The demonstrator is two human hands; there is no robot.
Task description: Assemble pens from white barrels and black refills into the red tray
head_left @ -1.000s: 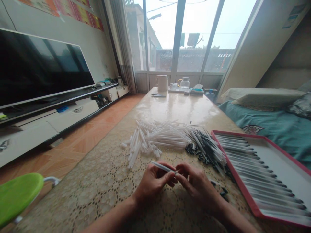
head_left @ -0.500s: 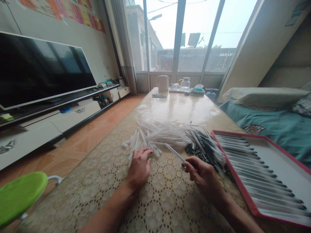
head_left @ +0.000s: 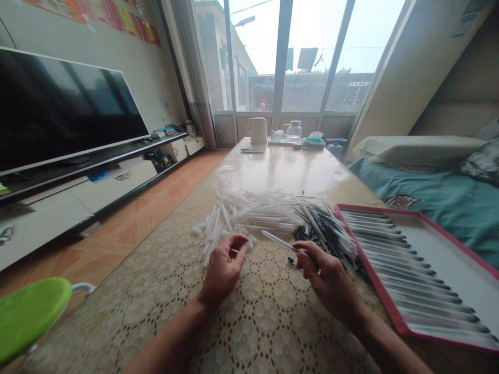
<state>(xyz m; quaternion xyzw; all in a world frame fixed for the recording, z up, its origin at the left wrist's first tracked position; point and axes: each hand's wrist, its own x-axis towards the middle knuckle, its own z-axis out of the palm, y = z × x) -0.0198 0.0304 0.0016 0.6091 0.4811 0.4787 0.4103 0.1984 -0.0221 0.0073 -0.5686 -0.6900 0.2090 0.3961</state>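
My right hand point(head_left: 326, 270) grips a white pen barrel point(head_left: 276, 239), its pointed end toward the left. At the near edge of the white pile, my left hand point(head_left: 224, 265) has thumb and forefinger pinched together; whatever is between them is too small to make out. Beyond both hands spreads a heap of white pen barrels point(head_left: 265, 208), with small translucent white caps at its left. To its right are thin dark pen refills point(head_left: 331, 228) and a cluster of small black pieces point(head_left: 303, 232). One black piece point(head_left: 290, 260) lies apart beside my right fingers.
At right, a red-rimmed box point(head_left: 376, 278) holds a row of pens with black ends. Farther back on the table point(head_left: 249, 174) stand a white jug point(head_left: 257, 131), a glass pitcher point(head_left: 293, 132) and a tissue pack point(head_left: 314, 140). A green stool point(head_left: 35, 317) is at lower left.
My left hand has drawn its thumb and forefinger together from a looser spread over the white pieces. The right hand still holds the pen barrel, now tilted flatter. The view has shifted slightly.
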